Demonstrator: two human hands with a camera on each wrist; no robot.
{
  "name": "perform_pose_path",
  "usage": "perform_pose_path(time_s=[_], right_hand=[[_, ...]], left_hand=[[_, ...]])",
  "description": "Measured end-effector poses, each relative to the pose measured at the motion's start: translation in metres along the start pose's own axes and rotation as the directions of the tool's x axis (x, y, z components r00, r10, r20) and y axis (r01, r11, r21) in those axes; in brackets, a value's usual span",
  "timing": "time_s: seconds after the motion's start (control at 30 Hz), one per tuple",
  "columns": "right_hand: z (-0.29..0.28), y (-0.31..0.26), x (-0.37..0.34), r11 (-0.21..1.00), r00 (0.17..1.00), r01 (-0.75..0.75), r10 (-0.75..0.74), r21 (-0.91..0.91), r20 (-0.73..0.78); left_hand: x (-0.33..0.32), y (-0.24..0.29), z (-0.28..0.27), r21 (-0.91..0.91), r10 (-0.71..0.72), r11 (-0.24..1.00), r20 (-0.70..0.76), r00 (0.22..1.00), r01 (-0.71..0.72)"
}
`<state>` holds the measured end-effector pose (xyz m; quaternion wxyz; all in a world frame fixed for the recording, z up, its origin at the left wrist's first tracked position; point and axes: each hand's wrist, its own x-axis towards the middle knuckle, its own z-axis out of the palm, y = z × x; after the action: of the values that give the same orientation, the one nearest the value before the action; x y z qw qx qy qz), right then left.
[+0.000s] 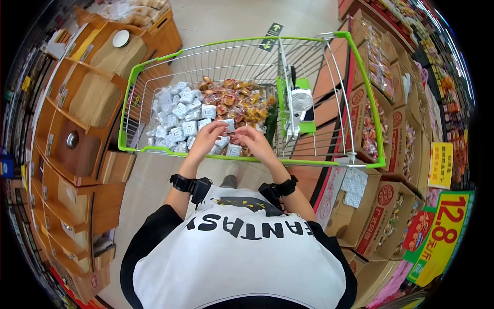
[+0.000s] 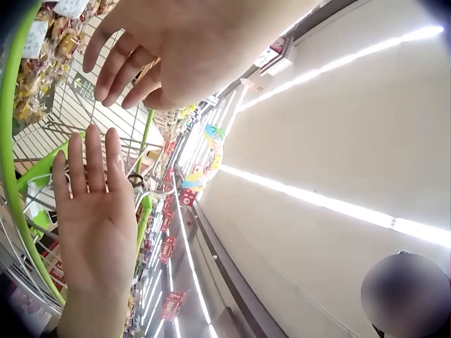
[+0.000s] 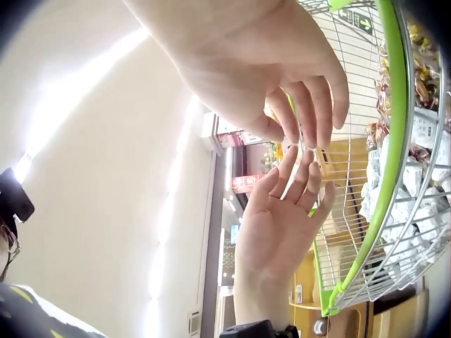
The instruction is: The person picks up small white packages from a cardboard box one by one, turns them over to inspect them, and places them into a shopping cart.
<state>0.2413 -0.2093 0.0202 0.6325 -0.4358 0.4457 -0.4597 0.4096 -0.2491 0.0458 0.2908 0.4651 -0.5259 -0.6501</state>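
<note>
Both hands hover over the near rim of a green-edged shopping cart (image 1: 195,150). In the head view the left hand (image 1: 207,139) and right hand (image 1: 253,142) face each other, a small gap between their fingertips. The left wrist view has the left hand (image 2: 165,60) with fingers slightly bent and the right hand (image 2: 96,218) palm showing, fingers straight. Neither holds anything. In the right wrist view the right hand (image 3: 257,70) hangs above the left hand (image 3: 278,222). Below them in the cart lie white square packets (image 1: 177,110) and orange-brown wrapped snacks (image 1: 231,98).
A small white fan (image 1: 301,100) sits at the cart's child-seat end. Wooden shelving (image 1: 72,139) with a white bowl (image 1: 121,38) stands left. Cardboard boxes of packaged snacks (image 1: 391,216) line the right, beside a yellow-green price sign (image 1: 440,234). Tiled floor shows beyond the cart.
</note>
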Motion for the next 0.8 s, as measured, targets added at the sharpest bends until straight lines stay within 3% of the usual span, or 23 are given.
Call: perform_pose_path(time_s=[0.07, 0.23, 0.47, 0.57, 0.63, 0.8], right_hand=[[-0.010, 0.005, -0.011, 0.999, 0.999, 0.039, -0.039, 0.034, -0.021], [-0.032, -0.005, -0.048, 0.990, 0.993, 0.048, -0.062, -0.136, -0.100], [-0.062, -0.010, -0.098, 0.975, 0.964, 0.131, -0.168, -0.179, -0.207], [-0.077, -0.011, -0.123, 0.987, 0.973, 0.065, -0.096, -0.148, -0.208], [-0.087, -0.010, -0.139, 0.988, 0.962, 0.107, -0.131, -0.111, -0.241], [-0.112, -0.006, -0.184, 0.973, 0.896, 0.196, -0.230, -0.126, -0.380]], left_hand=[[0.001, 0.004, 0.016, -0.035, 0.082, 0.996, 0.046, 0.996, -0.081], [0.000, 0.008, 0.055, 0.009, 0.133, 0.991, 0.166, 0.977, -0.137], [-0.015, 0.022, 0.114, 0.037, 0.098, 0.993, 0.271, 0.958, -0.112], [-0.018, 0.021, 0.138, 0.042, 0.115, 0.990, 0.328, 0.937, -0.136], [-0.019, 0.017, 0.155, 0.062, 0.162, 0.978, 0.371, 0.915, -0.198], [-0.027, 0.013, 0.202, 0.105, 0.102, 0.981, 0.451, 0.887, -0.166]])
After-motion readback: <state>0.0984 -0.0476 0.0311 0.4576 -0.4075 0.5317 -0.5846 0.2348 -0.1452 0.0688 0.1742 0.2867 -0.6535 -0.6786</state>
